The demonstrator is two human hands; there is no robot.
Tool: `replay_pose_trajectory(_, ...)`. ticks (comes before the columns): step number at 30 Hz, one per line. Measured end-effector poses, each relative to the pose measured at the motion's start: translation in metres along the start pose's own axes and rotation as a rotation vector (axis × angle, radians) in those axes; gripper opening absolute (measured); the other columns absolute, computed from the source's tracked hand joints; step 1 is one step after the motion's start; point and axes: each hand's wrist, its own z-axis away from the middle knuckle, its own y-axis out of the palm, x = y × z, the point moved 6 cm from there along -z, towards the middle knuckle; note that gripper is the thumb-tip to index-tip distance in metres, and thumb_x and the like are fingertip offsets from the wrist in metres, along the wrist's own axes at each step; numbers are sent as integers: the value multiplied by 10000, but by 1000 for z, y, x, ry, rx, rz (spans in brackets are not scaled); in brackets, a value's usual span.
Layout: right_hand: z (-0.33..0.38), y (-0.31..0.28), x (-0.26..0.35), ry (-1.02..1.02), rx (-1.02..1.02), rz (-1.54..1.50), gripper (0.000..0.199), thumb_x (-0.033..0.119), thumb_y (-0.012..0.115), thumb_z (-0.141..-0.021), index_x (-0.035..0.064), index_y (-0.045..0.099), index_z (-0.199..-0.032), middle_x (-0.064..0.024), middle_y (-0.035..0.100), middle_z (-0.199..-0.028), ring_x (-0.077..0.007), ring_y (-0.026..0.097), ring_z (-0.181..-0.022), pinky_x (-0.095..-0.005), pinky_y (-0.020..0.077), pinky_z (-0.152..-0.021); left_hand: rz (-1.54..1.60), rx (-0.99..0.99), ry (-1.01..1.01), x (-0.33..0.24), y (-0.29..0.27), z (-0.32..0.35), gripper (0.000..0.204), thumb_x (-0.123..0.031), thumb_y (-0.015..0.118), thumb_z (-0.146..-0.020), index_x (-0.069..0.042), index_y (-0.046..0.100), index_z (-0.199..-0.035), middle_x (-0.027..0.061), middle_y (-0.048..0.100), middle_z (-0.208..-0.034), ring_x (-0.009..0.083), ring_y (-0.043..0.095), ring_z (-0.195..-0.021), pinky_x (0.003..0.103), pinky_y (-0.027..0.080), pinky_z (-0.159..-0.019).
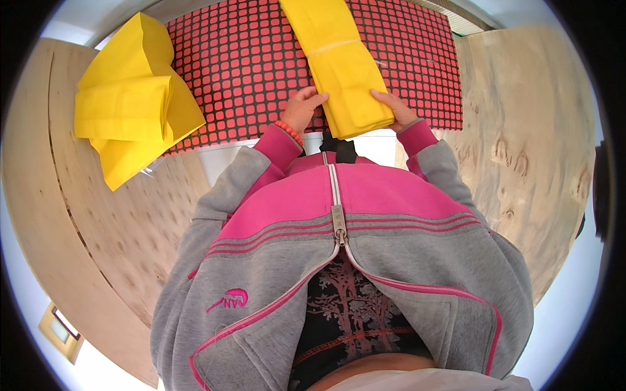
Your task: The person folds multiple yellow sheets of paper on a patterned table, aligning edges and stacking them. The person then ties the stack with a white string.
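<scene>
I look down over a grey and pink zip jacket (339, 260) at a plywood table (521, 130) with a red mat (248, 65) patterned in black grid lines lying across its far side. A long folded yellow cloth (342, 65) lies on the mat, running from the far edge toward me, its near end at the mat's front edge. My left hand (304, 109) rests at the near left corner of that cloth, fingers curled against its edge, touching it; a red bead bracelet (289, 131) sits on that wrist. My right hand (393, 107) lies on the near right side of the cloth, fingers flat along its edge. Both hands press or pinch the cloth's near end between them, but I cannot tell whether either one truly has it clamped, since the fingertips are partly hidden under the fabric. To the left, well apart from the hands, a pile (134, 98) of more yellow cloths lies half on the mat and half on bare plywood, loosely folded and overlapping.
</scene>
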Motion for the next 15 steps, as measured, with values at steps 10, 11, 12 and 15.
replay_pose_trajectory(10, -7, -24, -36, -83, -162, 130, 534, 374, 609, -960, -1, 503, -1325, -96, 609, -1267, -203, 617, -1118, -378, 512, -936, -80, -96, 61, 20, -21, 36, 374, -183, 669, -900, 64, 567, -1161, 111, 664, -1068, 146, 652, -920, 257, 505, -784)
replay_pose_trajectory(11, -8, -26, -37, -100, -156, 156, 548, 410, 596, -961, 15, 506, -1330, -92, 607, -1275, -202, 613, -1133, -376, 525, -916, -109, -68, 45, 31, -28, 40, 364, -196, 659, -909, 46, 570, -1167, 87, 662, -1050, 128, 644, -914, 243, 488, -776)
replay_pose_trajectory(12, -8, -26, -38, -122, -137, 135, 557, 439, 572, -965, 27, 505, -1334, -90, 607, -1279, -206, 613, -1137, -377, 527, -913, -147, -41, 15, 43, -34, 45, 354, -208, 649, -919, 28, 573, -1172, 63, 660, -1033, 110, 635, -908, 230, 471, -768)
replay_pose_trajectory(15, -6, -34, -38, -144, -187, 90, 599, 526, 496, -974, 63, 496, -1355, -87, 606, -1288, -226, 613, -1147, -388, 533, -907, -3, 13, -16, 71, -52, 59, 306, -201, 644, -921, 16, 588, -1129, 66, 680, -1030, 126, 660, -917, 224, 478, -757)
